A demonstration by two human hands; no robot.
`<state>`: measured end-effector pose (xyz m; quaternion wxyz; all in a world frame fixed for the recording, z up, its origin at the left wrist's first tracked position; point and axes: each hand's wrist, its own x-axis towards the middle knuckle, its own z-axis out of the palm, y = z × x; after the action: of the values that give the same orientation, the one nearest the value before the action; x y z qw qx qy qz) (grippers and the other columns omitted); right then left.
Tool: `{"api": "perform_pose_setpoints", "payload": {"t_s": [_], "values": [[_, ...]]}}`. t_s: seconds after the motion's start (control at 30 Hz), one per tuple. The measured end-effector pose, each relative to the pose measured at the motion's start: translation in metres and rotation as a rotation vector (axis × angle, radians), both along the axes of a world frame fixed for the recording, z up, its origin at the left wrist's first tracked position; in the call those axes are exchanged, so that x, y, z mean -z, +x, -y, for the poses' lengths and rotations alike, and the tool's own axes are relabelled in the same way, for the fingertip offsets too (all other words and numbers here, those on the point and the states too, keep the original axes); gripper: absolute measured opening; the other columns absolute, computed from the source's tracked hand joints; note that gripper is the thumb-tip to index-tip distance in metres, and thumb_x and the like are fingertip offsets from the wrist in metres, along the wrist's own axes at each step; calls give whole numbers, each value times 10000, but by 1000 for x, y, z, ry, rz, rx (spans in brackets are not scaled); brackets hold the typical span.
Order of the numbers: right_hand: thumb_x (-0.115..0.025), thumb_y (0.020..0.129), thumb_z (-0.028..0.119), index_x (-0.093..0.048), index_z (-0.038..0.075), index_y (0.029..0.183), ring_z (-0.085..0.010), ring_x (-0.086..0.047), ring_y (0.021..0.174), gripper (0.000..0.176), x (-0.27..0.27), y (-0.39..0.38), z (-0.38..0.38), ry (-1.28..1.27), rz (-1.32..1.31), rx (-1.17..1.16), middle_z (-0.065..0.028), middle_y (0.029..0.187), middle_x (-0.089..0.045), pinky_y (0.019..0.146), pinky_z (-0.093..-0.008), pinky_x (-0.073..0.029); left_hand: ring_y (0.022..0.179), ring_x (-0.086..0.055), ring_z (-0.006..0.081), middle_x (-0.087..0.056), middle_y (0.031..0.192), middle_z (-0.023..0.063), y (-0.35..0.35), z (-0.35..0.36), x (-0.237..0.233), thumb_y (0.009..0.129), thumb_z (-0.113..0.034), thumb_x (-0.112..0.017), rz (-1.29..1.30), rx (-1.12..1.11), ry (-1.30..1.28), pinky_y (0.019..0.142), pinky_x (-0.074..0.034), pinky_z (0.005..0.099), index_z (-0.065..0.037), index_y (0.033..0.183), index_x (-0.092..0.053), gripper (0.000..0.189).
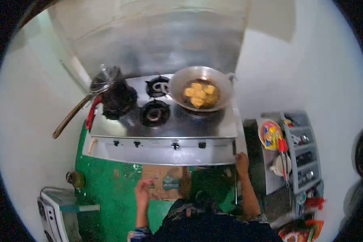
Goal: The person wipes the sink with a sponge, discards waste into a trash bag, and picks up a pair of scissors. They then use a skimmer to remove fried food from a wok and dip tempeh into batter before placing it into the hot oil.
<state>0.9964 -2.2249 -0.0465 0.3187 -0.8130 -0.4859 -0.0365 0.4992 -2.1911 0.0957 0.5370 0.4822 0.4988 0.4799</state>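
Observation:
My left hand (143,190) hangs in the air in front of the stove, its loosely bent fingers slightly blurred and nothing visible in them. At the stove's front right corner, my right hand (242,162) has its fingers closed close to the panel edge; what they grip is hidden. A wide metal wok (180,97) sits on the right side of the steel stove (125,131). Several golden pieces of food (197,96) lie together in dark oil in it. Control knobs (175,145) line the stove front.
Left on the stove stands a dark pot (119,97) with a wire strainer (103,82), whose wooden handle juts out. Right of the stove, a shelf carries a bowl with packets (270,135), red-handled tongs (283,147) and a grey organizer (306,153). Flattened cardboard (161,173) covers part of the green floor.

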Motion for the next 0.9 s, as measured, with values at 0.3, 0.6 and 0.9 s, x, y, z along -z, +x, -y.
{"api": "perform_pose_setpoints", "payload": {"t_s": [0.3, 0.6, 0.9], "values": [[-652, 770, 252, -431, -13, 1199, -371, -517, 985, 551, -16, 7, -59, -435, -7, 11, -220, 1077, -527, 810, -461, -444, 929, -526, 193, -581, 995, 100, -83, -99, -393, 896, -222, -512, -1036, -731, 979, 837, -399, 309, -3, 1001, -568, 249], [-483, 870, 248, -483, -47, 1010, -335, -560, 770, 326, 55, 41, -13, -281, -181, 231, -193, 916, -565, 634, -403, -462, 831, -610, 288, -596, 984, 231, -210, -268, -366, 714, -785, -355, -998, 161, -452, 715, -502, 402, 23, 1125, -507, 919], [-445, 901, 263, -471, 5, 824, -229, -498, 645, 270, 12, -76, 59, 149, -804, 513, -83, 701, -515, 608, -371, -404, 679, -618, 191, -592, 817, 93, -206, -275, -323, 811, -422, -591, -397, 438, -301, 590, -500, 284, 14, 1078, -500, 520]]}}
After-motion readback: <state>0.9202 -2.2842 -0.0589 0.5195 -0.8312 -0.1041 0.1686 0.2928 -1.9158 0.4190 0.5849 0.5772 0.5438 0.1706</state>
